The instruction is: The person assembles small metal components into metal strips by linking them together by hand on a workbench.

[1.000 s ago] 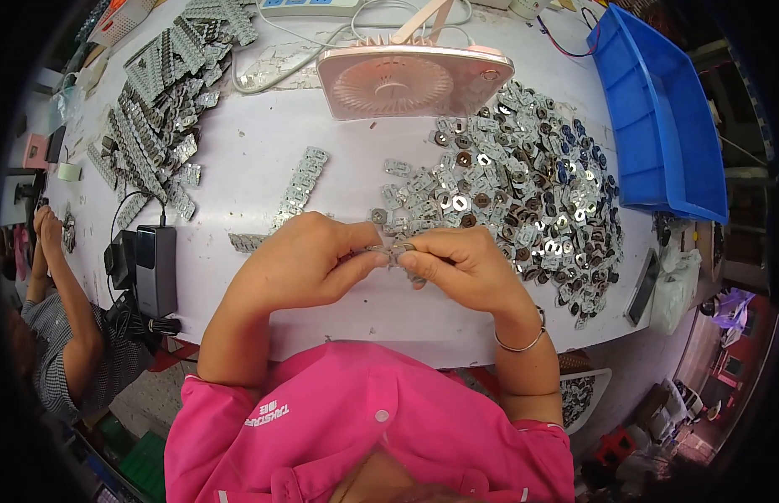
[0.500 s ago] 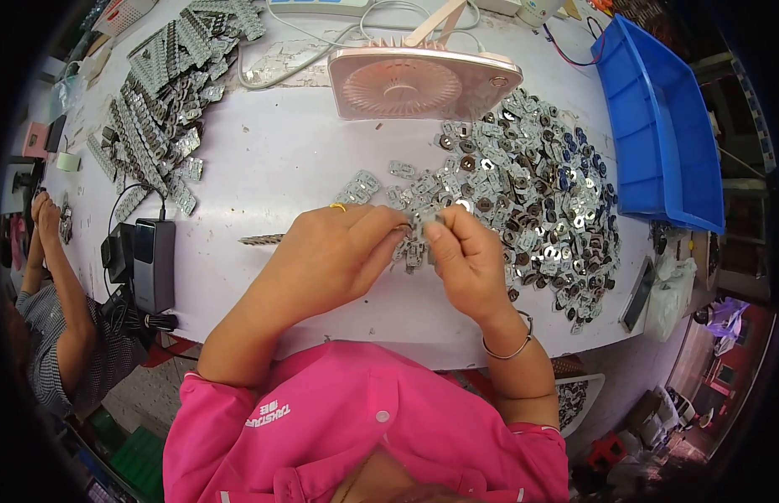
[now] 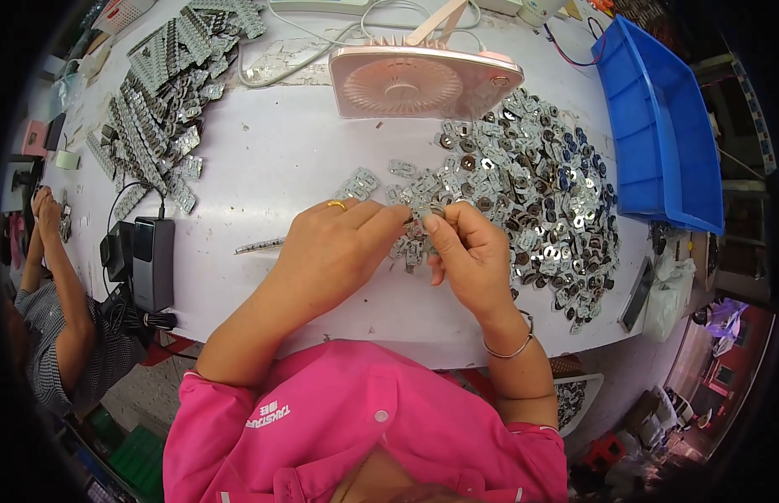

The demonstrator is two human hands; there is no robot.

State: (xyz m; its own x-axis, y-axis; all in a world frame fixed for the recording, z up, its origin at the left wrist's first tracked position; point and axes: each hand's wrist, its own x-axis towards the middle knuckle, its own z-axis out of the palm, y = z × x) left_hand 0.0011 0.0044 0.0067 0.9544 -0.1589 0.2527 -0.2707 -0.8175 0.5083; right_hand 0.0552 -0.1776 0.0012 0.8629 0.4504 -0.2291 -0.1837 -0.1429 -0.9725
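My left hand [image 3: 343,247], with a yellow ring on one finger, is closed round a thin strip of small metal parts [image 3: 260,246]. One end of the strip juts out to the left of the hand; the rest is hidden under the palm. My right hand [image 3: 471,251] pinches a small metal piece [image 3: 434,211] between thumb and forefinger, close to the left fingertips. Whether that piece touches the strip is hidden. Just beyond and right of both hands spreads a heap of small metal parts [image 3: 532,193], silver with dark round pieces among them.
A pink fan [image 3: 398,84] stands beyond my hands. Assembled metal strips [image 3: 150,109] are piled at far left, above a dark power bank [image 3: 154,264]. At right are a blue bin [image 3: 657,126] and a phone [image 3: 638,293]. Another person [image 3: 62,335] sits at far left.
My right hand has shifted slightly, with its lower fingers now showing beneath the thumb. The strip's exposed end has tilted and moved a little left and down.
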